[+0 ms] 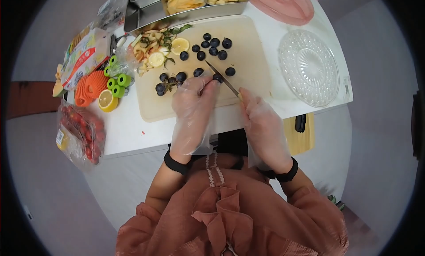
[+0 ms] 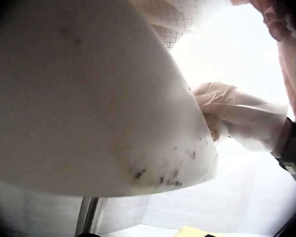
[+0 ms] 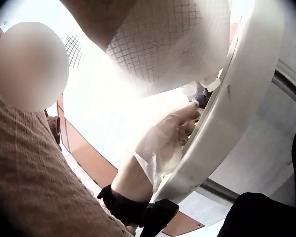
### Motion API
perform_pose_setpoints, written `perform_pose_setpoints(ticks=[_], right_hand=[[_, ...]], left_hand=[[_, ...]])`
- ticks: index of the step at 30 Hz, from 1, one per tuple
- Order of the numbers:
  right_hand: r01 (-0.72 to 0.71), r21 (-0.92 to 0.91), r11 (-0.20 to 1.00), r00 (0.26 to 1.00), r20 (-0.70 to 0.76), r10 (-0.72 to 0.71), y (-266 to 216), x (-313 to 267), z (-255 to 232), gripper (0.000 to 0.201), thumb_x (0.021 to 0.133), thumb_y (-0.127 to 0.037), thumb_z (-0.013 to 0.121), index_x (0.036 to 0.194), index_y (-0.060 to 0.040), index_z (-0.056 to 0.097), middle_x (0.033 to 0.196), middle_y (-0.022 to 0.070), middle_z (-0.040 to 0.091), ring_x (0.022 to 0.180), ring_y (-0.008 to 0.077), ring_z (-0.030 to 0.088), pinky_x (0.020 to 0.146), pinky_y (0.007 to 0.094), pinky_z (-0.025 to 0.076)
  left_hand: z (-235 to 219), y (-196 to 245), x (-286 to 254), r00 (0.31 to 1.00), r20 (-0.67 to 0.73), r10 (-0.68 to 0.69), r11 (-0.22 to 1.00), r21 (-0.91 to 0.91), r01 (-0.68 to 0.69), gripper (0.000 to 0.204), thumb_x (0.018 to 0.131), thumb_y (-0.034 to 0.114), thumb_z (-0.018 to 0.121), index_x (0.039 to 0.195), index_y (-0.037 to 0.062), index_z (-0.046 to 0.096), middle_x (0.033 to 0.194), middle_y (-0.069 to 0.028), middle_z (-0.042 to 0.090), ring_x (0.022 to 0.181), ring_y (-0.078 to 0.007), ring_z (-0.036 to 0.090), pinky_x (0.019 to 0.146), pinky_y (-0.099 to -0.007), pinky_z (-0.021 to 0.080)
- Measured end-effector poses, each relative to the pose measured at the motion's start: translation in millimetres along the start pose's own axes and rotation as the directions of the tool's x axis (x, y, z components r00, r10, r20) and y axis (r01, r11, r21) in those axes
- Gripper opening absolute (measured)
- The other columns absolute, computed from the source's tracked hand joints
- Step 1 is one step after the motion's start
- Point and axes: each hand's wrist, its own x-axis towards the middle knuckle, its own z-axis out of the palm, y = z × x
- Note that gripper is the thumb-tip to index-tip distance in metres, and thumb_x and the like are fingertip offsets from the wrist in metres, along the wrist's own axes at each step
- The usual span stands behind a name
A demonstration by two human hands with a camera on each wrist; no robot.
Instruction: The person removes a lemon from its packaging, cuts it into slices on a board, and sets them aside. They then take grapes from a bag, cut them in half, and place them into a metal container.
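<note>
In the head view my left hand (image 1: 191, 103), in a clear plastic glove, pinches a dark grape (image 1: 217, 78) on the cream cutting board (image 1: 250, 48). My right hand (image 1: 263, 121), gloved the same way, grips a knife (image 1: 228, 84) whose blade lies across that grape and points away to the left. More dark grapes (image 1: 214, 51) are loose on the board beyond the blade. A small cluster of grapes on its stem (image 1: 168, 82) sits left of my left hand. The right wrist view shows the left hand (image 3: 167, 133) low at the table edge.
Fruit peelings (image 1: 152, 42) and lemon slices (image 1: 180, 46) occupy the board's far left. Behind it stands a metal tray (image 1: 186, 20) of cut fruit. A clear glass plate (image 1: 308, 68) lies on the right; a half lemon (image 1: 107, 101) and a bag of red fruit (image 1: 82, 130) on the left.
</note>
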Motion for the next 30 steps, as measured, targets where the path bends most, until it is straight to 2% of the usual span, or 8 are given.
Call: perform_pose_setpoints(ticks=[4, 6, 10, 13, 16, 18, 21, 30], right_hand=[[-0.039, -0.010, 0.999, 0.998, 0.046, 0.040, 2.0, 1.4, -1.9, 0.036, 0.097, -0.010, 0.056, 0.133, -0.0075, 0.057, 0.100, 0.0176, 0.065, 0.089, 0.0389, 0.065, 0.075, 0.0457, 0.053], [0.030, 0.024, 0.999, 0.999, 0.010, -0.030, 7.1, -0.2, 0.8, 0.035, 0.098, -0.013, 0.056, 0.132, -0.0080, 0.058, 0.097, 0.0165, 0.064, 0.087, 0.0386, 0.065, 0.072, 0.0465, 0.053], [-0.020, 0.011, 1.000, 1.000, 0.015, 0.020, 3.8, -2.6, 2.6, 0.033, 0.098, -0.013, 0.056, 0.131, -0.0069, 0.058, 0.095, 0.0163, 0.064, 0.083, 0.0386, 0.065, 0.069, 0.0471, 0.053], [-0.006, -0.124, 0.992, 1.000, -0.017, 0.004, 3.5, -5.0, 4.8, 0.020, 0.098, -0.014, 0.050, 0.114, -0.0041, 0.058, 0.083, 0.0137, 0.064, 0.075, 0.0354, 0.066, 0.063, 0.0456, 0.053], [0.036, -0.057, 0.998, 0.998, -0.055, -0.039, 5.6, -2.0, 3.1, 0.018, 0.098, -0.014, 0.051, 0.111, -0.0038, 0.059, 0.082, 0.0137, 0.063, 0.073, 0.0344, 0.066, 0.060, 0.0449, 0.053], [0.189, -0.018, 0.982, 0.968, -0.164, -0.190, 10.0, -0.9, 6.5, 0.019, 0.097, -0.012, 0.051, 0.113, -0.0035, 0.058, 0.080, 0.0126, 0.062, 0.071, 0.0309, 0.066, 0.058, 0.0419, 0.054], [0.129, -0.182, 0.975, 0.987, -0.070, -0.144, 9.9, -2.4, 13.8, 0.020, 0.095, -0.010, 0.051, 0.114, -0.0039, 0.057, 0.080, 0.0109, 0.062, 0.070, 0.0272, 0.067, 0.057, 0.0378, 0.055], [0.095, -0.240, 0.966, 0.992, -0.064, -0.113, 3.1, -8.5, 1.2, 0.021, 0.094, -0.010, 0.053, 0.113, -0.0055, 0.059, 0.082, 0.0082, 0.061, 0.069, 0.0224, 0.068, 0.055, 0.0348, 0.056]], left_hand=[[4.7, -3.1, -0.6, 0.999, -0.036, 0.040, 0.999, -0.011, -0.041, 0.021, 0.089, 0.013, 0.072, 0.102, -0.0039, 0.074, 0.083, -0.0085, 0.070, 0.074, -0.0124, 0.061, 0.068, -0.0270, 0.048], [8.6, -9.4, -0.6, 0.997, -0.061, -0.036, 0.995, -0.095, 0.031, 0.019, 0.088, 0.010, 0.074, 0.101, -0.0038, 0.074, 0.085, -0.0060, 0.069, 0.075, -0.0092, 0.059, 0.068, -0.0244, 0.047], [9.0, -13.0, 0.3, 0.998, -0.068, 0.007, 0.999, -0.045, -0.011, 0.018, 0.088, 0.008, 0.075, 0.101, -0.0041, 0.074, 0.087, -0.0039, 0.068, 0.076, -0.0070, 0.058, 0.069, -0.0225, 0.047], [10.1, -14.8, 0.7, 0.999, -0.041, -0.023, 0.993, -0.117, 0.018, 0.019, 0.088, 0.008, 0.076, 0.102, -0.0045, 0.074, 0.088, -0.0035, 0.068, 0.077, -0.0070, 0.058, 0.069, -0.0222, 0.047], [11.2, -20.5, 2.2, 0.999, -0.049, -0.012, 0.990, -0.140, 0.005, 0.020, 0.088, 0.009, 0.076, 0.103, -0.0049, 0.073, 0.088, -0.0030, 0.068, 0.077, -0.0067, 0.058, 0.069, -0.0217, 0.047], [12.3, -25.5, 2.8, 0.998, -0.058, 0.017, 0.991, -0.128, -0.024, 0.019, 0.088, 0.009, 0.077, 0.101, -0.0043, 0.073, 0.088, -0.0025, 0.068, 0.076, -0.0062, 0.058, 0.069, -0.0215, 0.046], [11.3, -22.2, 2.0, 0.998, -0.045, -0.034, 0.990, -0.138, 0.028, 0.016, 0.089, 0.008, 0.076, 0.099, -0.0039, 0.073, 0.087, -0.0016, 0.067, 0.075, -0.0057, 0.057, 0.068, -0.0210, 0.046], [13.3, -23.9, 2.1, 0.997, -0.044, -0.061, 0.982, -0.184, 0.052, 0.011, 0.089, 0.006, 0.075, 0.097, -0.0018, 0.073, 0.086, 0.0000, 0.066, 0.075, -0.0052, 0.057, 0.068, -0.0203, 0.045]])
